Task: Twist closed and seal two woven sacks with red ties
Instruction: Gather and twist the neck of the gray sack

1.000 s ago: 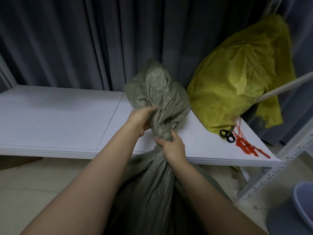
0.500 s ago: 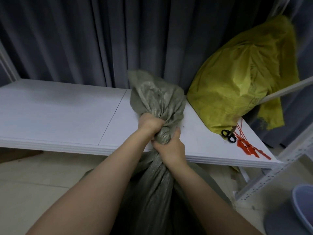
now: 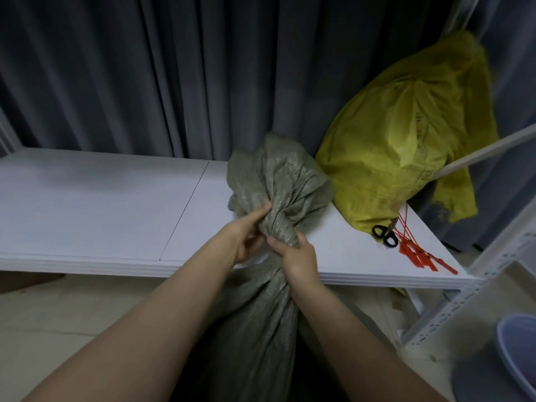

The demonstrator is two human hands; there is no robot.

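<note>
Between your two forearms stands the grey-green woven sack [image 3: 261, 329], its body on the floor in front of the white shelf board [image 3: 101, 204]. Its neck is gathered into a tight rope and the loose top fans out above your hands, over the front part of the board.

Your right hand [image 3: 298, 256] is clenched around the twisted neck, at the height of the board's front edge. The thumb [image 3: 280, 243] lies across the near side of the twist and the other fingers are wrapped behind the fabric, so you cannot see them. Your left hand [image 3: 246, 239] grasps the bunched fabric just above and to the left of the right hand. Its fingertips [image 3: 265, 207] press into the folds where the loose top begins, and the palm is open toward the twist. The two hands are almost touching.

To the right, the yellow woven sack [image 3: 406, 146] lies on the board and leans against the grey curtain [image 3: 174, 68]. The red ties [image 3: 417, 253] lie on the board just beside its lower edge, near the right corner, well apart from your fingers. Black scissors [image 3: 384, 235] rest next to the ties, partly under the yellow sack.
</note>
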